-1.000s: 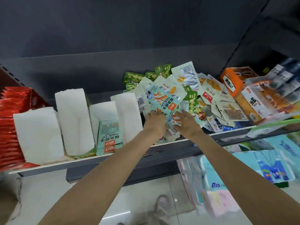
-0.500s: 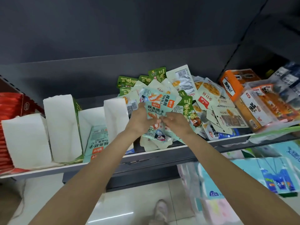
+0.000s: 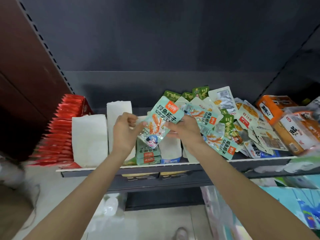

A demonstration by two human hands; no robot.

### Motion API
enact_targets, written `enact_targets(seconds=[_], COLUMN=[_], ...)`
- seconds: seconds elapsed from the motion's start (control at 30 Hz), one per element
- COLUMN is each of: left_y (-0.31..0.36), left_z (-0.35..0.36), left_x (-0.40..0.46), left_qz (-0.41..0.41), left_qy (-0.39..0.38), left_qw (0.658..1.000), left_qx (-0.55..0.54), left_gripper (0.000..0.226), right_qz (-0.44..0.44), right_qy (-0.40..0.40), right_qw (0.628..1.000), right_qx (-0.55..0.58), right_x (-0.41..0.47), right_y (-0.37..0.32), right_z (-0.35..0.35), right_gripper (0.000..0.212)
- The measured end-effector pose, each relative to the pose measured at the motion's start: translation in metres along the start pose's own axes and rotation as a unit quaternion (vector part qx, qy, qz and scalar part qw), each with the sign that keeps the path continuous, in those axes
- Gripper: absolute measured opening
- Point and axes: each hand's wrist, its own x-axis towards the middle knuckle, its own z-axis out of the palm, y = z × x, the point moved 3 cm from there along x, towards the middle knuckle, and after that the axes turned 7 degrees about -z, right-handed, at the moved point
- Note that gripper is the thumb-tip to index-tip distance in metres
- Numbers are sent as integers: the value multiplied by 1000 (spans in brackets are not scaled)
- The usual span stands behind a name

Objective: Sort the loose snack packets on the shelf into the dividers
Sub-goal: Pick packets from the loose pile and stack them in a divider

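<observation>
Fingers of our left hand (image 3: 125,131) and right hand (image 3: 184,129) pinch the mint-green packet (image 3: 160,121) above the white dividers (image 3: 89,139); its long axis tilts, orange logo pointing far-right.

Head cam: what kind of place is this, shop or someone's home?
Most likely a shop aisle. A dark metal shelf with slotted uprights holds a heap of many identical snack packets, white dividers with packets filed between them, and a packed row of red packets. More stock hangs below.
</observation>
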Motion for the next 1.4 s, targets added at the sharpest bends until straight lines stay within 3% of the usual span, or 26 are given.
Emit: enact_targets(seconds=[0.07,0.17,0.3,0.5,0.6,0.67,0.73,0.83,0.97,1.1,1.23,1.3,1.4], left_y=[-23,-46,-58,-69,-65,-53,-38,-18,8,41,67,68,61], left_z=[-15,-18,-7,-1,-4,-11,-12,2,42,105,174,204,236], left_x=[5,5,0,0,-5,-11,-17,-23,-33,-45,-50,-47,-36], left_qz=[-34,-66,-81,-106,-57,31,113,171,188,177,112,82,31], left_qy=[3,-81,-179,-205,-167,-91,-56,-94,-170,-277,-344,-349,-325], left_qw=[999,991,979,973,984,986,974,960,958,942,927,920,921], left_qx=[26,78,58,2,38,138,189,202,135,61,102,158,214], left_gripper=[33,39,42,39,35,33,34,36,33,35,36,28,29], right_qz=[-67,-140,-154,-119,-135,-129,-128,-157,-137,-28,60,57,11], right_qy=[9,-16,-112,-276,-314,-322,-306,-202,-19,55,22,-10,-19], right_qw=[991,932,884,758,705,719,766,843,887,891,868,856,829], right_qx=[-117,-334,-427,-579,-621,-602,-550,-474,-441,-449,-493,-514,-559], right_x=[0,-2,-8,-14,-19,-21,-22,-20,-14,-6,4,8,13], right_y=[0,3,22,54,61,61,55,42,41,71,102,108,108], right_z=[17,33,44,45,45,46,45,28,-34,-111,-167,-181,-192], right_gripper=[17,8,4,46,58,57,54,43,32,42,74,82,77])
